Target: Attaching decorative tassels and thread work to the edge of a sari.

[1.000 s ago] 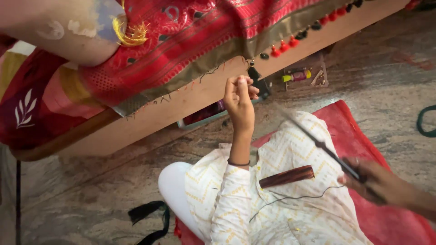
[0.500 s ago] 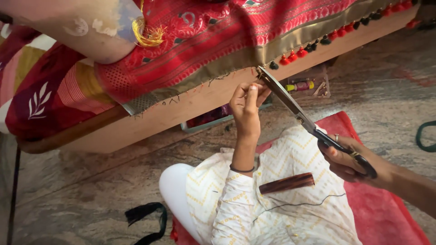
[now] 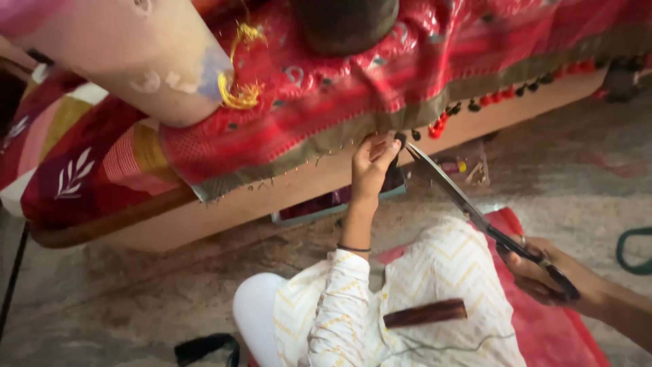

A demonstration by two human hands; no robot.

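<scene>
A red patterned cloth (image 3: 380,75) with an olive border hangs over a wooden bed edge (image 3: 204,217); small red and dark tassels (image 3: 438,128) dangle along its hem. My left hand (image 3: 372,162) pinches a dark tassel at the hem. My right hand (image 3: 543,272) grips the handles of long scissors (image 3: 462,204), whose blade tips reach up to the tassel beside my left fingers. A brown wooden stick (image 3: 424,314) lies on my lap, with a thin thread trailing from it.
A cylindrical bolster (image 3: 136,61) with a yellow tassel lies on the bed at upper left. A shallow tray (image 3: 339,204) of small items sits under the bed. I sit on a red mat (image 3: 557,333) on a stone floor; a green loop (image 3: 635,251) lies right.
The view shifted left along the hem. My left hand rose to the tassel row and my right hand brought the scissors tips up to it.
</scene>
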